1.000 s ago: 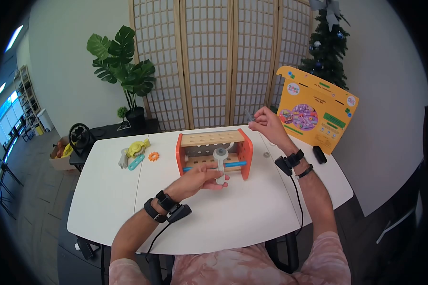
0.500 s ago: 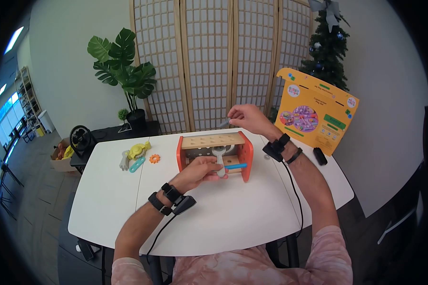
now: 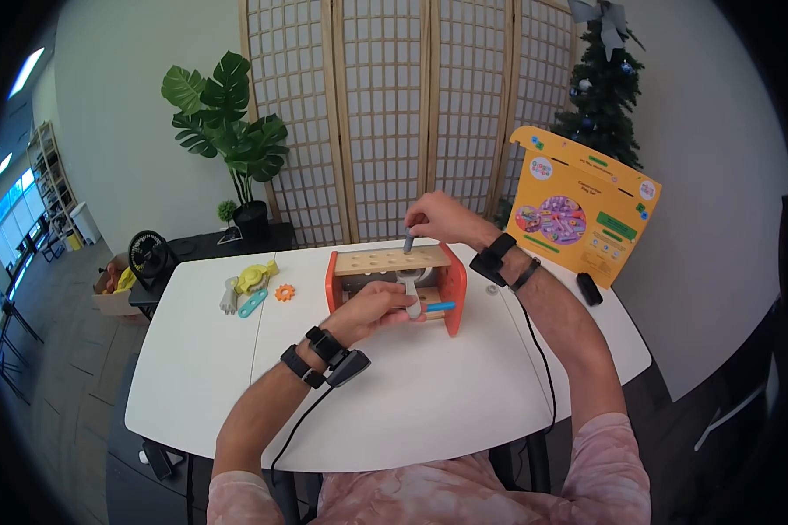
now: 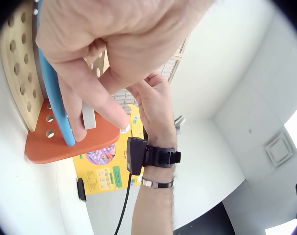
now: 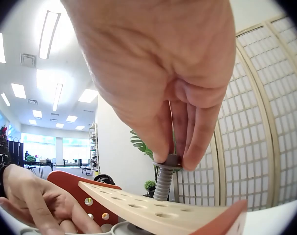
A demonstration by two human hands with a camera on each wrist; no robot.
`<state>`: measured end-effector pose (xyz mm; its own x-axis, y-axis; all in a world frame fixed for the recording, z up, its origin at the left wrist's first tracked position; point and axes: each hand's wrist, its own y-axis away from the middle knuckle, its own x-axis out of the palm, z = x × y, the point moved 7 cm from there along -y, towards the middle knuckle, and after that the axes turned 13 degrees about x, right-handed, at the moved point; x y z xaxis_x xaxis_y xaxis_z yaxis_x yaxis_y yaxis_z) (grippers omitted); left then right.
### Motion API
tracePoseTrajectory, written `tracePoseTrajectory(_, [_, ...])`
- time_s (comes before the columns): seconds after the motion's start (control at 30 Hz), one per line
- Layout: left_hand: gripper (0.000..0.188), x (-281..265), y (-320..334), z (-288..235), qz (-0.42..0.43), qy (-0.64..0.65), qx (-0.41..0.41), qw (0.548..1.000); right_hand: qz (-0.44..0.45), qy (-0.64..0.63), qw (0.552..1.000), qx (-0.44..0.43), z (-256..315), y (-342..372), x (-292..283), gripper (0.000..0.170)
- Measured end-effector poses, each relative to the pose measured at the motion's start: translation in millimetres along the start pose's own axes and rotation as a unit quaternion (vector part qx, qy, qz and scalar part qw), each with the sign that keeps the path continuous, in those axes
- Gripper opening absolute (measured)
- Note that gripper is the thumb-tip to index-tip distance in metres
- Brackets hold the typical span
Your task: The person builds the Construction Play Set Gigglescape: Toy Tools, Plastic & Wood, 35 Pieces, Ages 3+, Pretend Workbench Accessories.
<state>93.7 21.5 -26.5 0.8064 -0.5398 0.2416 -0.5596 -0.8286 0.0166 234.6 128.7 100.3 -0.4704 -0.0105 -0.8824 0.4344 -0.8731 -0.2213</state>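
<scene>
A: How far along, then? Start from the left.
B: Teal strip (image 3: 253,304), yellow toy (image 3: 254,278), orange gear (image 3: 284,293): all loose at the toolbox's (image 3: 331,278) nine o'clock, so they look unfitted. The toolbox stands mid-counter (image 3: 446,394).
A: And the left hand (image 3: 372,310)?
B: At six o'clock, fingers pinching the wrench (image 3: 413,299), blocking part of our look inside! Blue rod (image 3: 440,306) already across the front.
A: Right hand (image 3: 439,217)?
B: Up at twelve, fingers pinching the bolt (image 5: 163,183) over the board (image 3: 385,261). Plenty of thread showing, so not fully in; can't tell whether the tip's entered a hole.
A: Farther right?
B: Small grey nut (image 3: 491,288), loose at three. Carton (image 3: 578,210) out at two, black case (image 3: 589,287) at three, neither in the way.
</scene>
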Motion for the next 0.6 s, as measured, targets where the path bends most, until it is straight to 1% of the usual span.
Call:
tracePoseTrajectory(0.1, [0.028, -1, -3, 2, 0.007, 0.003, 0.008, 1.000, -0.007, 0.001, 1.000, -0.013, 1, -1, 2, 0.019])
tracePoseTrajectory(0.13, [0.033, -1, -3, 2, 0.005, 0.008, 0.007, 1.000, -0.007, 0.001, 1.000, -0.013, 2, -1, 2, 0.019])
tracePoseTrajectory(0.17, [0.037, -1, -3, 3, 0.003, 0.014, 0.005, 1.000, 0.013, 0.006, 1.000, -0.013, 3, -1, 4, 0.019])
tracePoseTrajectory(0.2, [0.037, -2, -4, 4, 0.003, 0.014, 0.005, 1.000, 0.032, 0.010, 0.999, -0.013, 4, -1, 6, 0.019])
tracePoseTrajectory(0.27, [0.044, -3, -4, 6, -0.003, 0.023, 0.000, 1.000, 0.033, 0.014, 0.999, -0.011, 3, -3, 7, 0.018])
tracePoseTrajectory(0.37, [0.039, -4, -5, 8, -0.021, 0.013, -0.014, 1.000, 0.033, 0.008, 0.999, -0.013, -1, -8, 11, 0.017])
tracePoseTrajectory(0.47, [0.045, -2, -4, 4, -0.023, 0.012, -0.025, 0.999, 0.035, 0.002, 0.999, -0.015, -2, -10, 13, 0.015])
tracePoseTrajectory(0.6, [0.044, -4, -7, 3, -0.028, 0.018, -0.025, 0.999, 0.052, -0.013, 0.998, -0.012, -7, -15, 20, 0.015])
